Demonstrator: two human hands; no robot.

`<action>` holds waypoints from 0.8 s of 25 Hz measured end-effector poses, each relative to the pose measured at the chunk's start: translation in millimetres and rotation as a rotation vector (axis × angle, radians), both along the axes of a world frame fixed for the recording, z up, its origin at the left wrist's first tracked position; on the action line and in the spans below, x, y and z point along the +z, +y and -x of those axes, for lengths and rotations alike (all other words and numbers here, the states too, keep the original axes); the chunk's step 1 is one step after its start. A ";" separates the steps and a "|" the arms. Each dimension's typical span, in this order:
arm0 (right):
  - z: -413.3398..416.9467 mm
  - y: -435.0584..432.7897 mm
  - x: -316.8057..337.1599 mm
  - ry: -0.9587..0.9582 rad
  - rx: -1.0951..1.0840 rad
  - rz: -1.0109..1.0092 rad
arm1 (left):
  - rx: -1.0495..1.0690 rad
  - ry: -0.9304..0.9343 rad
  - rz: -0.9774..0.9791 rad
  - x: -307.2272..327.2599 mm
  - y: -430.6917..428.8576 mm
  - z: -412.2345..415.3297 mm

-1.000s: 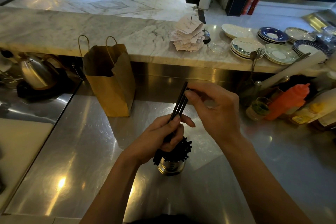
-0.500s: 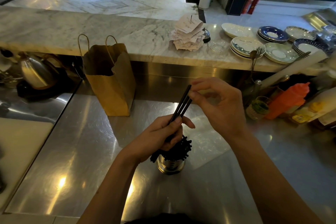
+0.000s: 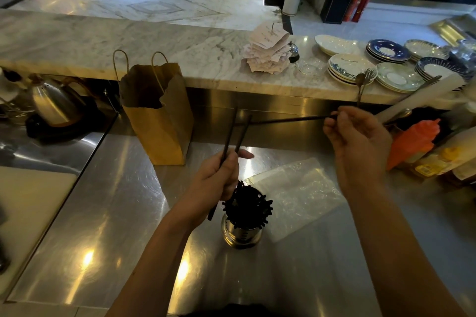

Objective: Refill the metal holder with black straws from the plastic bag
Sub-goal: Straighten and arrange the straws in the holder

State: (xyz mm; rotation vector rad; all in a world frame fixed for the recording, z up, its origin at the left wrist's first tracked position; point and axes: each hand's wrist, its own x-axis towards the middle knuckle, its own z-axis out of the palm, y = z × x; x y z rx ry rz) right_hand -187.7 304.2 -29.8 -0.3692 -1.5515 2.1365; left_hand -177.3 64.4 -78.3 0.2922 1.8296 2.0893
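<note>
Black straw (image 3: 288, 120) now drawn rightward in pinching right hand (image 3: 356, 147); left hand (image 3: 216, 177) still gripping two straws (image 3: 233, 136) above metal holder (image 3: 242, 229)

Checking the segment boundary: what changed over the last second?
The right hand pulled one black straw out of the bunch and swung out to the right; that straw now lies nearly level, pinched at its right end. The left hand keeps gripping the remaining straws above the metal holder. Holder, plastic bag and paper bag stayed put.
</note>
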 end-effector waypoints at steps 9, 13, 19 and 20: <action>-32.4 -70.8 -61.0 -0.239 0.212 0.335 | 0.381 0.002 -0.196 1.9 31.5 9.6; -39.4 -78.8 -81.5 -0.358 0.429 -0.081 | 0.441 0.066 -0.156 3.1 40.1 13.2; -24.6 -65.9 -60.8 -0.294 0.479 -0.470 | 0.363 0.205 0.079 -7.3 34.8 12.1; -20.4 -63.3 -51.1 -0.250 0.443 -0.518 | 0.309 0.228 0.121 -10.7 32.9 11.2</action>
